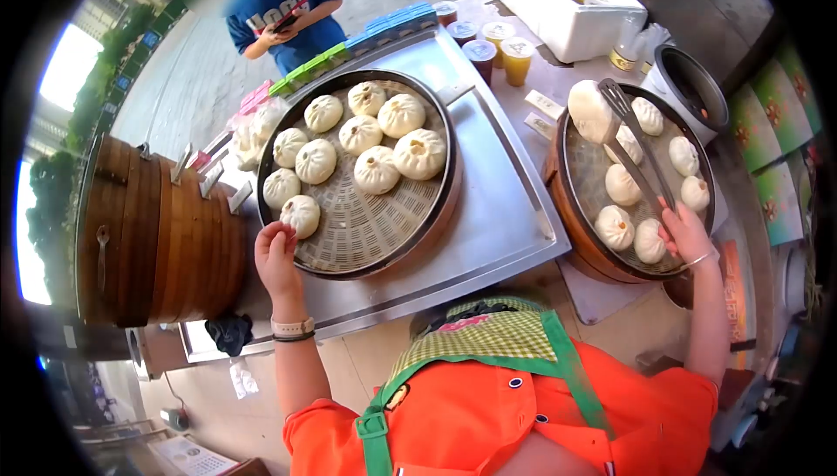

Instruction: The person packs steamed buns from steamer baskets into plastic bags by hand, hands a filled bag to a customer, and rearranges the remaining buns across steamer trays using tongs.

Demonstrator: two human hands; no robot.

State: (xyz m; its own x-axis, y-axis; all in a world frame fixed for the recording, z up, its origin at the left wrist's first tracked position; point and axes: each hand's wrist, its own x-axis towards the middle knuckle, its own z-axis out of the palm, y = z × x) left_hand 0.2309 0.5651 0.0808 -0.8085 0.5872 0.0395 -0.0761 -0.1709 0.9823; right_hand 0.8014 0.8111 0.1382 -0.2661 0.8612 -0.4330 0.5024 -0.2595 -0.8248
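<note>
A pair of dark metal tongs [639,138] is in my right hand [684,236], slanting up and left across the right bamboo steamer [558,158]. At their far end a white steamed bun [589,112] is at the steamer's back rim, partly covered by the tongs. Several other buns lie on that steamer's mesh. My left hand [277,254] is closed at the near left rim of the larger round steamer [440,241], its fingertips against or right beside a pleated bun [301,215]. What is between those fingers is hidden. Several more buns fill the far part of this steamer.
A steel table [506,188] bears the larger steamer. Stacked bamboo steamers [161,241] stand on the left. Behind are cups of drinks [517,59], a white foam box [567,18] and a grey pot [689,84]. A person in a blue shirt [288,5] stands across the table holding a phone.
</note>
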